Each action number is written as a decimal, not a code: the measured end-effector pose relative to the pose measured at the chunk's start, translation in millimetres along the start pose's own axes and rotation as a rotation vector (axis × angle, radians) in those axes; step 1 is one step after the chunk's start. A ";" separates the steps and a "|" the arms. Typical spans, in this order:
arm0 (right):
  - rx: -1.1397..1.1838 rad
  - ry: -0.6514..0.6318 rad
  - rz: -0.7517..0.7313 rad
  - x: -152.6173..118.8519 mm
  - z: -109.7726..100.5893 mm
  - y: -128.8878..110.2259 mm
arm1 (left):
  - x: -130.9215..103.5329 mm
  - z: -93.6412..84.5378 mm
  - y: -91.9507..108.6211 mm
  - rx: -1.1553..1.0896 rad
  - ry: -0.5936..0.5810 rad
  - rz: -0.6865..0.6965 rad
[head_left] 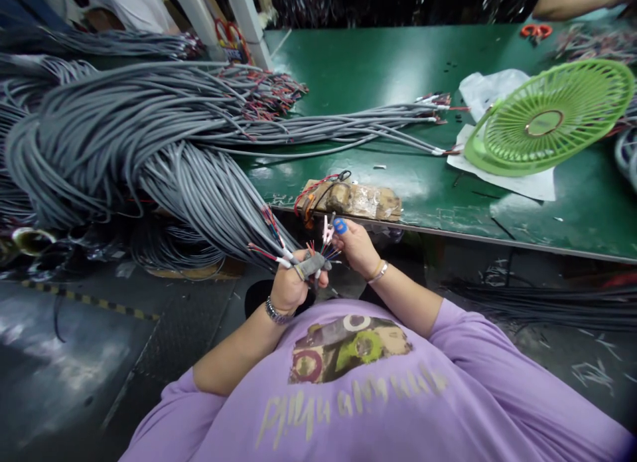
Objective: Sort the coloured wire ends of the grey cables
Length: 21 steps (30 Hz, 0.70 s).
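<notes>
Cable ends in left hand, right hand near

Green surface: gray cables at ten o'clock, worn board at twelve, green fan on white paper at two.

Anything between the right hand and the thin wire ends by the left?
Nothing clearly blocking. Left hand holds the gray bundle, wire ends fanning toward the right hand; a small pale piece shows beside that hand.
</notes>
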State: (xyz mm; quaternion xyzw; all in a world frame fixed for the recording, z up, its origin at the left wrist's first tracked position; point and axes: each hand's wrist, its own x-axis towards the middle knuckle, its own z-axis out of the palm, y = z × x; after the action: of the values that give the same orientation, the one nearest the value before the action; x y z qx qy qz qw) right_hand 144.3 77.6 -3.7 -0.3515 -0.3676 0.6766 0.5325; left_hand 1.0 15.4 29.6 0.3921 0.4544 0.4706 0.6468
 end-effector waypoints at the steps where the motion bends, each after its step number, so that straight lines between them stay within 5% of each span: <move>1: -0.027 0.048 -0.047 -0.2 1.5 2.0 | 0.7 0.3 0.1 0.003 -0.002 -0.005; 9: 0.313 -0.054 0.256 5.2 11.7 5.7 | 6.6 5.6 0.5 -0.004 0.015 -0.038; 21: 0.437 0.042 0.282 5.7 17.9 2.9 | 7.2 3.8 -3.5 0.018 0.059 -0.062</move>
State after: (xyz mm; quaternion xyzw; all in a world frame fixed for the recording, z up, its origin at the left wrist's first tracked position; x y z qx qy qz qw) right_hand 126.4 80.5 2.0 -0.2898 -0.1488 0.8002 0.5035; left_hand 6.5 21.2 25.8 0.3695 0.4892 0.4576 0.6440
